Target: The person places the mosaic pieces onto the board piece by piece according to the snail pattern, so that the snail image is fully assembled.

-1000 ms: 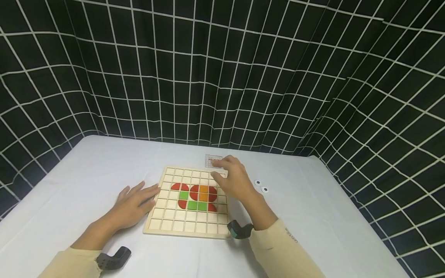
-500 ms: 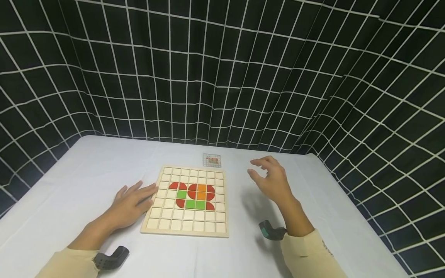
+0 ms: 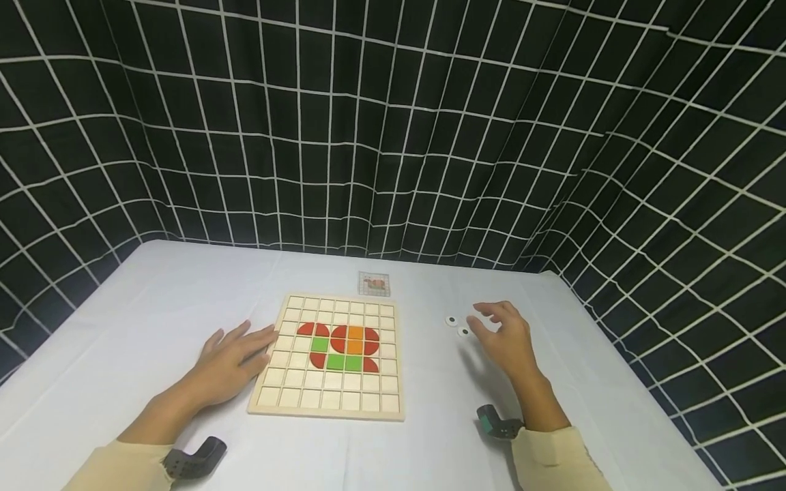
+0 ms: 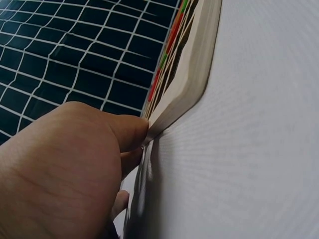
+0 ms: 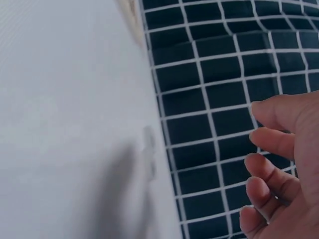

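A wooden grid board (image 3: 313, 397) lies on the white table, with red, green and orange pieces set in several of its squares. My left hand (image 3: 228, 368) rests flat by the board's left side. In the left wrist view its fingertips touch the board's edge (image 4: 192, 74). To the right of the board lie two small round white pieces with black dots, a farther one (image 3: 451, 320) and a nearer one (image 3: 463, 332). Just right of them my right hand (image 3: 508, 344) hovers above the table, fingers loosely bent and thumb apart, holding nothing.
A small clear card (image 3: 374, 284) with a printed picture lies behind the board. The white table (image 3: 589, 382) ends at a black curtain (image 3: 344, 123) with a white grid, standing at the back and sides. Each wrist carries a dark camera mount.
My right hand has swung right from above the board's far right corner, then come back toward me, beside the two round pieces. My left hand stays at the board's edge.
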Motion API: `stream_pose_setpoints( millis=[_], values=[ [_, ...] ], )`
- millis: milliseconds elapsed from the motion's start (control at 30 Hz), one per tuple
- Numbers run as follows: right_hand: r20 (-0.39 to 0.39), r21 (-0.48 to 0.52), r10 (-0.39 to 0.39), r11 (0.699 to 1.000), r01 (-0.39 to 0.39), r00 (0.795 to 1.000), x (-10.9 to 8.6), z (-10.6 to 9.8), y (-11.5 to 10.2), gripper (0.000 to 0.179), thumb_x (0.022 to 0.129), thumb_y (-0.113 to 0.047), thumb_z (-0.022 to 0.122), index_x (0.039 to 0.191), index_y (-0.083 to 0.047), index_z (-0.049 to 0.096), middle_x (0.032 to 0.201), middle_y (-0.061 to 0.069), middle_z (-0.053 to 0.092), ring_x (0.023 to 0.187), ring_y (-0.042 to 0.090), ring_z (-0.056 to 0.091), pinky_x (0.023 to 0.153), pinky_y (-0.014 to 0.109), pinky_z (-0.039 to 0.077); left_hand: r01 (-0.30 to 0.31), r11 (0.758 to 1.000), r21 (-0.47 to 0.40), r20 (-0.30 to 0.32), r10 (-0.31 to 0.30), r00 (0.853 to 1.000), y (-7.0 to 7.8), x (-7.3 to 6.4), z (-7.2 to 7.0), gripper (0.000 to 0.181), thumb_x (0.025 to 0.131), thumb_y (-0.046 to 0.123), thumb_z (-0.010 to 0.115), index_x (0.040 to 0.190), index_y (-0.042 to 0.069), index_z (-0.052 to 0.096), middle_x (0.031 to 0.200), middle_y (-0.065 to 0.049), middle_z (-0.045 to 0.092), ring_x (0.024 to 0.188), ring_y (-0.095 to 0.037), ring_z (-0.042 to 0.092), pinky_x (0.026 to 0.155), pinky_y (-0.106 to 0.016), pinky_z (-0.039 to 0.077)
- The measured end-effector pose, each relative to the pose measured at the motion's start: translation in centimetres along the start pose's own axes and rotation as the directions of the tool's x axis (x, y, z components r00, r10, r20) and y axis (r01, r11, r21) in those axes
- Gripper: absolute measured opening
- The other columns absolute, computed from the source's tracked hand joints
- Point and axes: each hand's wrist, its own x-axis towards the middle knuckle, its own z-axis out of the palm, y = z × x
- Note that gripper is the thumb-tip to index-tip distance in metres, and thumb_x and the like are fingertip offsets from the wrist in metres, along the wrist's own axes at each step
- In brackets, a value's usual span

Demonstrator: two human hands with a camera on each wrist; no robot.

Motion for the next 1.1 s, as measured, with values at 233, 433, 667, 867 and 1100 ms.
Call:
stream_pose_setpoints(
  millis=[233, 433, 667, 867, 1100],
  values=[
    [0.009, 0.003, 0.04, 0.999, -0.041, 0.999, -0.1, 1.2, 1.6, 0.028, 0.087, -0.018, 0.073, 0.109, -0.001, 0.07, 0.102, 0.013, 0.062, 0.094, 0.031, 0.056, 0.076, 0.044, 0.047, -0.002, 1.0, 0.004, -0.005, 0.002, 1.0, -0.1, 0.0, 0.0, 0.042, 0.101, 0.026, 0.051, 0.137, 0.005, 0.054, 0.146, -0.011, 0.044, 0.138, -0.046, 0.02, 0.107, -0.066, -0.002],
    [0.06, -0.048, 0.107, 0.993, -0.105, 0.992, -0.3, 2.5, 2.2, 0.033, 0.087, -0.024, 0.073, 0.11, -0.001, 0.069, 0.101, 0.015, 0.062, 0.095, 0.033, 0.059, 0.08, 0.048, 0.05, 0.004, 1.0, 0.011, 0.003, -0.004, 1.0, -0.3, 0.1, -0.1, 0.043, 0.101, 0.028, 0.051, 0.138, 0.006, 0.054, 0.146, -0.01, 0.043, 0.138, -0.046, 0.02, 0.107, -0.065, -0.002],
    [0.097, -0.154, 0.177, 0.975, -0.161, 0.979, -0.5, 3.6, 3.0, 0.044, 0.085, -0.036, 0.073, 0.11, 0.0, 0.068, 0.099, 0.015, 0.063, 0.094, 0.033, 0.059, 0.082, 0.05, 0.05, 0.003, 1.0, 0.004, 0.005, -0.003, 1.0, -0.5, -0.1, -0.1, 0.042, 0.101, 0.028, 0.051, 0.137, 0.006, 0.054, 0.146, -0.011, 0.044, 0.138, -0.047, 0.02, 0.106, -0.066, -0.002],
    [0.118, -0.22, 0.22, 0.957, -0.191, 0.968, -0.8, 4.2, 3.5, 0.047, 0.084, -0.044, 0.073, 0.105, -0.002, 0.07, 0.095, 0.012, 0.059, 0.092, 0.03, 0.055, 0.081, 0.048, 0.049, 0.003, 1.0, -0.01, 0.005, -0.003, 1.0, -0.4, -0.1, 0.1, 0.042, 0.101, 0.027, 0.051, 0.137, 0.006, 0.054, 0.146, -0.011, 0.044, 0.138, -0.047, 0.02, 0.106, -0.066, -0.003],
    [0.128, -0.226, 0.193, 0.961, -0.161, 0.973, -0.7, 4.2, 3.4, 0.037, 0.086, -0.031, 0.07, 0.109, -0.002, 0.069, 0.097, 0.012, 0.06, 0.092, 0.029, 0.056, 0.081, 0.047, 0.049, -0.003, 1.0, -0.016, 0.003, 0.004, 1.0, -0.3, 0.0, 0.1, 0.042, 0.101, 0.027, 0.052, 0.137, 0.006, 0.054, 0.146, -0.011, 0.044, 0.137, -0.048, 0.02, 0.106, -0.066, -0.003]
  ],
)
